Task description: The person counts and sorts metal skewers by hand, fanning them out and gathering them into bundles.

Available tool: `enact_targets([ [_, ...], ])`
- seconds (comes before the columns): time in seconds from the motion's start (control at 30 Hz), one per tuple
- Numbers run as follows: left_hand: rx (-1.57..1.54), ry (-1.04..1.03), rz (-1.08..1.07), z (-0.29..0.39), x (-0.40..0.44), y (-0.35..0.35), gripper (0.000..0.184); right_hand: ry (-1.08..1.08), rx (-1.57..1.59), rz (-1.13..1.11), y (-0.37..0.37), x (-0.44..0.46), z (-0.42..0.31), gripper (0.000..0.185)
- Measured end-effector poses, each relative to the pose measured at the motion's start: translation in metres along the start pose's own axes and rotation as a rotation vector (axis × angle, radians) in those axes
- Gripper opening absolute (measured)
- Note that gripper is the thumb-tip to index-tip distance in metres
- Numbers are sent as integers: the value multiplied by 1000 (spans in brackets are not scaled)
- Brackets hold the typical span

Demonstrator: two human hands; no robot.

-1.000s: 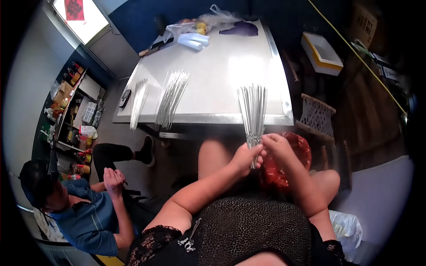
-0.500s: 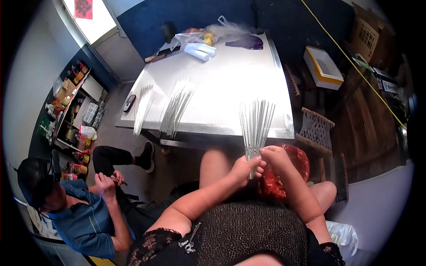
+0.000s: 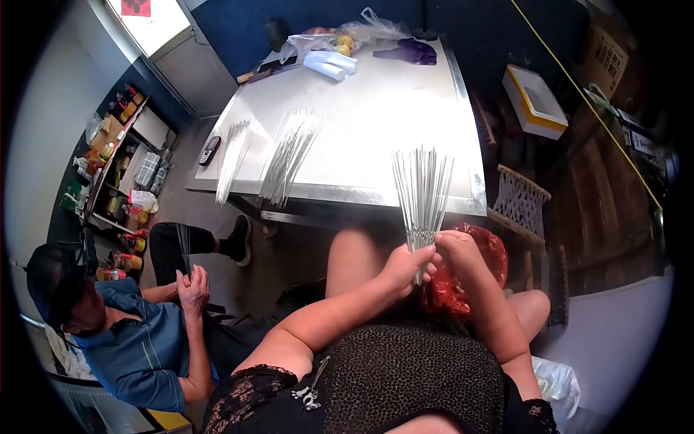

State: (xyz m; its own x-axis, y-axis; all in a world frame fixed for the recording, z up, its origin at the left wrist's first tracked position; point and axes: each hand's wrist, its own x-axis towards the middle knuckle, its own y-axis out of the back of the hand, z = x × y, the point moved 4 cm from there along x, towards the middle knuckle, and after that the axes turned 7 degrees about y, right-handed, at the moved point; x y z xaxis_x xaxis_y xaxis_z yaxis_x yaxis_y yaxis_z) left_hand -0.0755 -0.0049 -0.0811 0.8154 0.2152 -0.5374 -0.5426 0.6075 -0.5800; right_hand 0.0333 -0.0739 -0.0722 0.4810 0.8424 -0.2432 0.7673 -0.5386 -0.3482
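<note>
A bundle of thin metal skewers (image 3: 424, 192) stands upright and fans out at the top in front of me. My left hand (image 3: 408, 267) is wrapped round its lower end. My right hand (image 3: 459, 249) is closed in a pinch at the bundle's right edge; what lies between those fingertips is too small to make out. Under my right wrist hangs a red plastic bag (image 3: 494, 253), its contents mostly hidden. Two more skewer bundles, one wider (image 3: 290, 159) and one narrower (image 3: 233, 163), lie along the near left part of the table (image 3: 369, 116).
At left, a seated person (image 3: 137, 333) holds thin rods in their hands. A phone (image 3: 210, 150), a knife (image 3: 264, 74), plastic bags (image 3: 372, 30) and a purple cloth (image 3: 412, 52) are on the table. A foam box (image 3: 535, 101) and woven stool (image 3: 519, 202) stand right.
The view has shifted slightly, and the skewer tops in my left hand spread a little wider. My right hand stays by the bundle. The other person's hands moved, with thin rods now showing upright.
</note>
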Motion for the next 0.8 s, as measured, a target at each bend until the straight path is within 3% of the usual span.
enact_targets([
  [0.4,54,-55,29,3,5,4,13,-85,9,1,-5,9,4,19],
  [0.6,41,-115,92,20,-1,9,17,-72,-8,-73,-15,25,-1,19],
  [0.7,39,-92,94,27,-4,9,23,-25,-98,17,-17,25,-4,20],
  [0.8,-14,-102,46,19,2,19,22,-77,123,-28,-20,26,3,19],
])
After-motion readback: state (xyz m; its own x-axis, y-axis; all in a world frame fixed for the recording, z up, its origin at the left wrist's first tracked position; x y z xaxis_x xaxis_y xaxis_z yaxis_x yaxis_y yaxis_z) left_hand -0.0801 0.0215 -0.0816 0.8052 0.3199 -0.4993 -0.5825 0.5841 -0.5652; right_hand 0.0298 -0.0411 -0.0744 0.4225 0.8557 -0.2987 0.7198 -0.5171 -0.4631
